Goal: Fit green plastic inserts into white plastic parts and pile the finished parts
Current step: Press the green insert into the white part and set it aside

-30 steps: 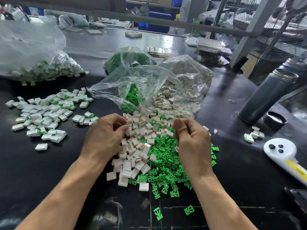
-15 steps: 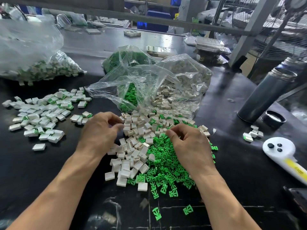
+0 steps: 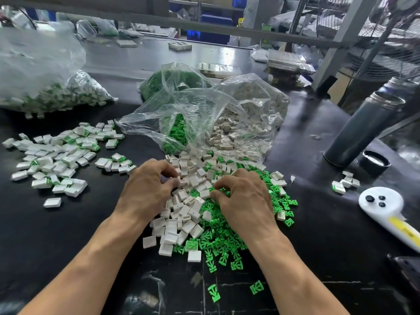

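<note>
The step in hand looks like the pick-up that opens a new assembly: both hands are down in the loose stock at the middle of the bench [image 3: 68, 242], each reaching for one half of a pair.

The left hand [image 3: 147, 192] sits at the 9 o'clock edge of the heap of white parts [image 3: 181, 214]. Its fingers [image 3: 169, 170] are curled, thumb and forefinger drawn together over a small white part at the heap's top, though whether the piece is truly pinched cannot be told. The right hand [image 3: 247, 201] lies over the spill of green inserts [image 3: 218, 244] at 3 o'clock of that heap; its fingers [image 3: 221, 184] are bent and close together, tips down among green and white pieces, and what they hold, if anything, cannot be told.

At 12 o'clock of the hands an open clear bag [image 3: 204, 110] spills more of both kinds. The pile of finished parts [image 3: 56, 155], white with green showing, lies at 10 o'clock, well apart from the hands, with a further bagful [image 3: 56, 96] behind it.

The next move probably calls for each hand to lift clear with a single piece, turn the white part's open side toward the insert, line the two up and press them together, then carry the result to the pile at 10 o'clock. The tangle of pieces may make picking just one awkward.
</note>
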### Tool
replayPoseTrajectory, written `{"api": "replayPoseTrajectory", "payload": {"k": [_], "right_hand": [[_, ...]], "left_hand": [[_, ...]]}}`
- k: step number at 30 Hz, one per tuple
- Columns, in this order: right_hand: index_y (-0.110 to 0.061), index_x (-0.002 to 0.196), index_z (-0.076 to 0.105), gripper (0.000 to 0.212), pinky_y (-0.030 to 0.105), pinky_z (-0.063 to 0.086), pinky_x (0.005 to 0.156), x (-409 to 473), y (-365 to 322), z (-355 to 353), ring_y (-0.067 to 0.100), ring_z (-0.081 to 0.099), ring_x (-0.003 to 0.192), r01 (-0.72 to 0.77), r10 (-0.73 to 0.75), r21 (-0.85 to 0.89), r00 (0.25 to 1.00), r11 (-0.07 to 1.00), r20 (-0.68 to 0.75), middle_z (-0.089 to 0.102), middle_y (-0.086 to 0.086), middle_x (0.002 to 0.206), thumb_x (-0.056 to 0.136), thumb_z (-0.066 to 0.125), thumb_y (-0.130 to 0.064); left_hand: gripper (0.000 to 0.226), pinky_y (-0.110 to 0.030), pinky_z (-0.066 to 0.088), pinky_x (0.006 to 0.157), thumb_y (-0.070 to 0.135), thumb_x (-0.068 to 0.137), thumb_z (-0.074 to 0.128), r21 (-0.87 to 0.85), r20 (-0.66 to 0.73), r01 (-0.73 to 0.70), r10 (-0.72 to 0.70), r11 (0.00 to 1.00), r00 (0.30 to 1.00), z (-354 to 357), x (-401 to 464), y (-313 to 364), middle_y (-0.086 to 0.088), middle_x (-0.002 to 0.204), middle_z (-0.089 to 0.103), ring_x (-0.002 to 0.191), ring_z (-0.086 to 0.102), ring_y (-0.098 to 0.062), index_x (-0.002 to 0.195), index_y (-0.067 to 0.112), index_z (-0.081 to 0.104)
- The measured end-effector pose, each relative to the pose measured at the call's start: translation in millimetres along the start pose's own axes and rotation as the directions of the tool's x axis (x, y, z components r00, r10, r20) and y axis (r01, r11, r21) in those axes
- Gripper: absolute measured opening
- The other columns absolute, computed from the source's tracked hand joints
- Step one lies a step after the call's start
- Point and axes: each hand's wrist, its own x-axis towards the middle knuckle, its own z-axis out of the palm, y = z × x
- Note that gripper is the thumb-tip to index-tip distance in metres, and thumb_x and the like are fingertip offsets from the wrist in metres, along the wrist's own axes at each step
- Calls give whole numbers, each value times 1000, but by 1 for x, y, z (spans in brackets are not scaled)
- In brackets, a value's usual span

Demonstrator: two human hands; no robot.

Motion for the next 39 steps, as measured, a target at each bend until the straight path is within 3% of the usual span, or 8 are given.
{"api": "replayPoseTrajectory", "payload": {"k": [7, 10, 13, 16, 20, 26, 30, 39], "right_hand": [[-32, 104, 73, 13, 27, 33, 89, 1, -1, 2, 9, 46, 103, 20, -19, 9, 999, 1000, -30, 54, -15, 98, 93, 74, -38], [-30, 103, 71, 10, 24, 37, 92, -1, 2, 0, 5, 50, 98, 48, -39, 124, 996, 991, -76, 51, -21, 93, 94, 74, -33], [-29, 98, 71, 5, 15, 51, 79, -4, 0, -3, -1, 64, 84, 44, 11, 395, 991, 918, -135, 68, -18, 90, 94, 74, -27], [-28, 92, 71, 9, 12, 51, 67, -7, -1, -2, -2, 68, 78, 31, 72, 640, 988, 768, -135, 73, -14, 82, 92, 77, -22], [-25, 89, 71, 10, 12, 50, 63, -8, -2, -4, 1, 67, 71, 85, 83, 785, 982, 614, -172, 72, -12, 80, 91, 78, -17], [-23, 92, 73, 9, 11, 50, 63, -11, -4, -5, 2, 66, 71, 148, 44, 840, 979, 522, -200, 72, -8, 80, 91, 77, -15], [-23, 92, 75, 4, 15, 51, 65, -11, -7, -5, 7, 69, 74, 164, 23, 836, 978, 524, -206, 74, -5, 82, 89, 78, -22], [-24, 94, 74, 7, 16, 51, 62, -12, -7, -4, 6, 68, 72, 122, 36, 843, 986, 523, -165, 74, -7, 82, 91, 79, -20]], "left_hand": [[12, -26, 55, 79, 26, 92, 75, 14, 3, -39, 39, 999, 999, 1, 0, 0, 13, 95, 61, 83, 60, -1, 103, 27, 71], [23, -9, 49, 73, 28, 94, 73, -48, 13, -37, 37, 998, 999, 1, 0, 3, 13, 99, 60, 88, 60, 0, 116, 26, 71], [21, -12, 55, 76, 28, 93, 72, -307, 56, -6, 24, 952, 998, -1, -3, 11, 11, 102, 66, 91, 66, -7, 114, 28, 73], [18, -25, 60, 80, 28, 90, 74, -589, 120, 30, 50, 808, 992, -2, -9, 24, 5, 99, 74, 87, 71, -13, 108, 30, 74], [24, -29, 61, 83, 21, 83, 77, -758, 152, 59, 87, 649, 985, 2, -17, 33, -8, 98, 75, 86, 71, -21, 106, 18, 74], [19, -39, 59, 89, 9, 86, 75, -796, 147, 44, 122, 603, 982, 7, -22, 40, -18, 100, 72, 89, 69, -24, 105, 8, 71], [18, -44, 58, 94, 7, 89, 73, -785, 153, 38, 134, 619, 979, 7, -24, 41, -18, 104, 73, 99, 69, -36, 107, 5, 70], [26, -25, 59, 84, -5, 89, 71, -747, 140, 7, 146, 665, 979, 8, -24, 45, -5, 101, 77, 94, 73, -19, 109, 12, 73]]}}
